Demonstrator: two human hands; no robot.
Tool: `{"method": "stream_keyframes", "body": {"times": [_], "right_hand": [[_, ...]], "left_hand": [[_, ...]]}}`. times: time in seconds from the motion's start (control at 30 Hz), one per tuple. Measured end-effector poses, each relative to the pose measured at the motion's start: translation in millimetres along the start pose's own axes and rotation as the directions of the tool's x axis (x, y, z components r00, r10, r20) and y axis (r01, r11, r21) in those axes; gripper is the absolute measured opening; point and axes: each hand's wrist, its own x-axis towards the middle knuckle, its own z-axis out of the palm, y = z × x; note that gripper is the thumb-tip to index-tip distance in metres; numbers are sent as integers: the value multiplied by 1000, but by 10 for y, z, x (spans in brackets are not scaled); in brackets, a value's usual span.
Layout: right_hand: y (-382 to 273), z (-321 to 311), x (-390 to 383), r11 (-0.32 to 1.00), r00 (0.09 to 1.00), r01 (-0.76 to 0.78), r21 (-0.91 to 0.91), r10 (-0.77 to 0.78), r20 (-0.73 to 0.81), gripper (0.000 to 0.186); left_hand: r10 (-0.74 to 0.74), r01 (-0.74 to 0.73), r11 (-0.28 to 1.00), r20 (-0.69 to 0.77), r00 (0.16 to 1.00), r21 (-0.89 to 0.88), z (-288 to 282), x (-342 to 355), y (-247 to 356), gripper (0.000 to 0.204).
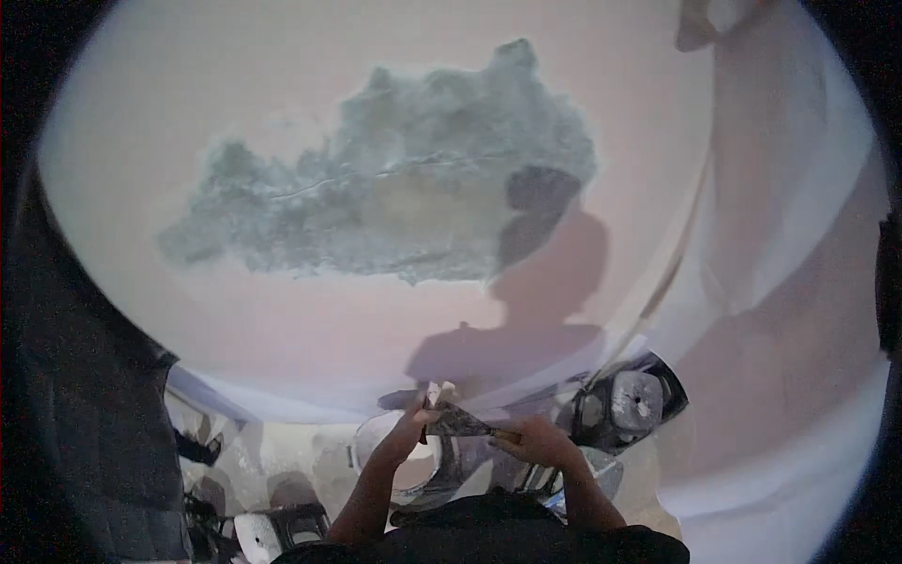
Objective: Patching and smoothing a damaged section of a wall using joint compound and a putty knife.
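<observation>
My left hand (407, 437) is closed at a metal blade (456, 420) with pale material (442, 390) at its upper left end, low in the head view. My right hand (531, 442) grips the handle (505, 436) of that putty-knife-like tool; whether these are one tool or two is hard to tell. Below them stands a white bucket (381, 432) holding pale material, partly hidden by my arms. Above is a pale wall (282, 329) with a large irregular grey-green patch (348, 216) crossed by a thin line, and my shadow falls over its right side.
A dark bin or stand with a round white pad (637, 399) is at right. Black stands (301, 526) and a white object (254, 536) sit lower left, near a person's dark shoe (207, 446). A dark surface (94, 423) borders the left; pale wall (780, 395) curves along the right.
</observation>
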Motion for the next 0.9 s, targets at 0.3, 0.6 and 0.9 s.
{"method": "stream_keyframes", "body": {"times": [0.3,0.6,0.9], "right_hand": [[-553,850,997,951,935,308,38,-310,172,33],[-1691,1754,1681,921,925,357,156,-372,78,42],[-2030,2184,1755,998,954,16,-60,3,299,46]], "left_hand": [[174,-218,904,-149,973,-368,-1003,-678,-687,63],[370,-388,919,-485,792,69,-2248,-1272,-1194,28],[398,-386,910,-572,717,150,-2994,-1453,-1417,21]]}}
